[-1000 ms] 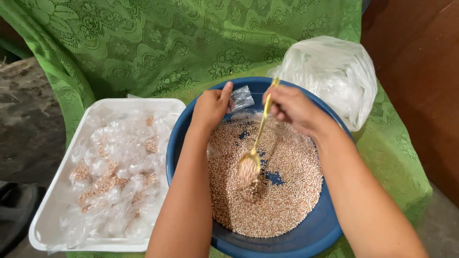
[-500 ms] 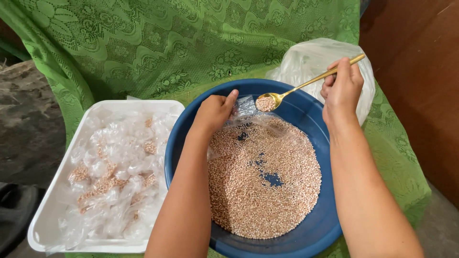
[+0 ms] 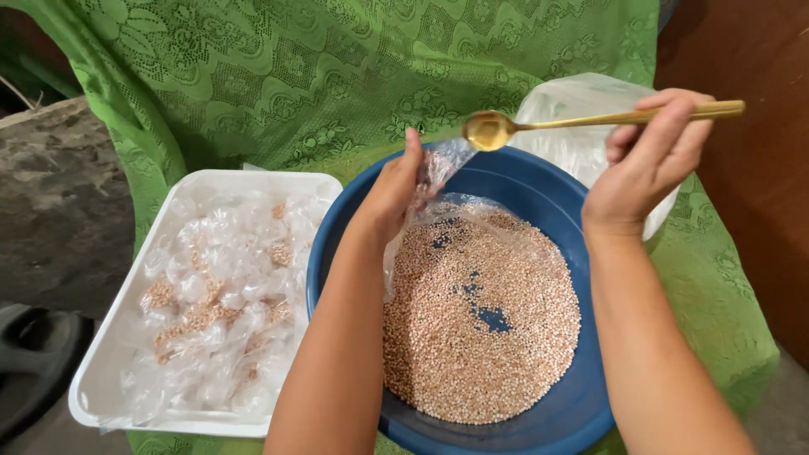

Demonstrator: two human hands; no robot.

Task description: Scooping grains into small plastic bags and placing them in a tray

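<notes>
Your right hand [image 3: 645, 168] held a long, slender gold-coloured metal spoon [image 3: 590, 120] level above the far rim of the round blue plastic basin [image 3: 556, 421], its handle running left to right, pinched between thumb and closed fingers [image 3: 674, 126] near the tail end. The bowl of the spoon looked empty, or nearly so, and pointed left toward your other hand. Your left hand [image 3: 392, 190] was the nearer one to the small clear plastic bag [image 3: 442, 164], which stood just left of and below the spoon's bowl; your fingers were closed on its mouth, gripping the film and holding it upright over the basin's far edge. Whether the bag's mouth was spread open could not be told. Below both hands lay a broad heap of small tan-pink round grains [image 3: 484, 329] in the basin, with blue patches showing through. To the left, touching the basin, sat a white rectangular plastic tray [image 3: 93, 396] piled with small clear packets of the same grains [image 3: 211, 295]. A green lace-patterned cloth [image 3: 337, 76] covered the desk, and a crumpled white plastic bag [image 3: 581, 97] rested behind the basin.
</notes>
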